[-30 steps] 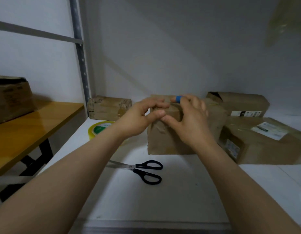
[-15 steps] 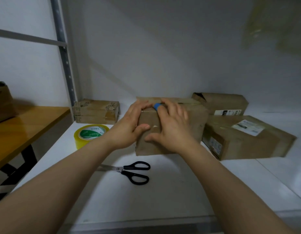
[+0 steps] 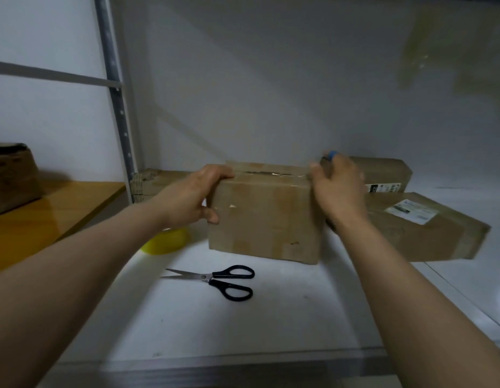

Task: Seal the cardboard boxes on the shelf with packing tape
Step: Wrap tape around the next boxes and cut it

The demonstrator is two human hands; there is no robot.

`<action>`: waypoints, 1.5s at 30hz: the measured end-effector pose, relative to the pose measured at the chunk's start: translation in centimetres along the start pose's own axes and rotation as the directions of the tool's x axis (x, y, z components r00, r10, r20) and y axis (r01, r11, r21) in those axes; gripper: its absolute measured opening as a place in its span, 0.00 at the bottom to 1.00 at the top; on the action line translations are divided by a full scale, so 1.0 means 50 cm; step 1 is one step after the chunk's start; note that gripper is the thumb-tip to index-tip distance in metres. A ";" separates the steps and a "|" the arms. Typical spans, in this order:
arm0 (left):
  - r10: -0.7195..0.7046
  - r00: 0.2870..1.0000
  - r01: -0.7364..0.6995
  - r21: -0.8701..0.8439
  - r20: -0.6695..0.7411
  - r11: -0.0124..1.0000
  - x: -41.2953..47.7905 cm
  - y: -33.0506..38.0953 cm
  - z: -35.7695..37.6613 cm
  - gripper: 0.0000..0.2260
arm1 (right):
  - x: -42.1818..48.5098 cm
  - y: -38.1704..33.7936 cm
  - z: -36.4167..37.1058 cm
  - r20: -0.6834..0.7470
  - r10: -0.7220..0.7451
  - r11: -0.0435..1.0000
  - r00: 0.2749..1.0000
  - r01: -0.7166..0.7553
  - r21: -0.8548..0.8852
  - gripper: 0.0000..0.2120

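A brown cardboard box [image 3: 264, 217] stands in the middle of the white shelf [image 3: 243, 326]. A shiny strip of clear tape runs along its top seam. My left hand [image 3: 192, 197] grips the box's upper left corner, fingers over the top, thumb on the front. My right hand [image 3: 337, 189] grips the upper right corner; one finger wears a blue band. A yellow roll of packing tape [image 3: 166, 242] lies left of the box, partly hidden by my left forearm. Black-handled scissors [image 3: 215, 280] lie on the shelf in front of the box.
Three more cardboard boxes stand around it: one at the back left [image 3: 156, 183], one at the back right [image 3: 383, 175], and a flat labelled one [image 3: 422, 231] at the right. A grey shelf upright [image 3: 117, 107] rises at left. Beyond it a wooden table [image 3: 47, 214] carries another box [image 3: 10, 177].
Both hands slid apart from the middle of the box top to its left and right corners. The view has drawn closer to the box.
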State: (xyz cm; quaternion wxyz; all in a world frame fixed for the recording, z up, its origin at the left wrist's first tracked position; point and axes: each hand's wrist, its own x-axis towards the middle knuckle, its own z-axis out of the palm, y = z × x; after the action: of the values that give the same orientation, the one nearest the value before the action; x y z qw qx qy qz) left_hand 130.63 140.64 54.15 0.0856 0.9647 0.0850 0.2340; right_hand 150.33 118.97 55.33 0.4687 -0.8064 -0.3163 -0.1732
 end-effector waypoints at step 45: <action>-0.022 1.000 0.022 0.286 -0.002 0.958 0.065 0.119 0.039 0.42 | -0.012 0.051 0.010 0.409 0.014 0.718 0.912 -0.294 0.632 0.17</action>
State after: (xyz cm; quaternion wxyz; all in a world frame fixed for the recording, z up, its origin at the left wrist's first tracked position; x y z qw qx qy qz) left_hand 135.12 135.29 55.11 -0.0521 0.9661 0.1285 0.2178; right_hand 151.58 118.26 53.07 0.6744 -0.6195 -0.3715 0.1527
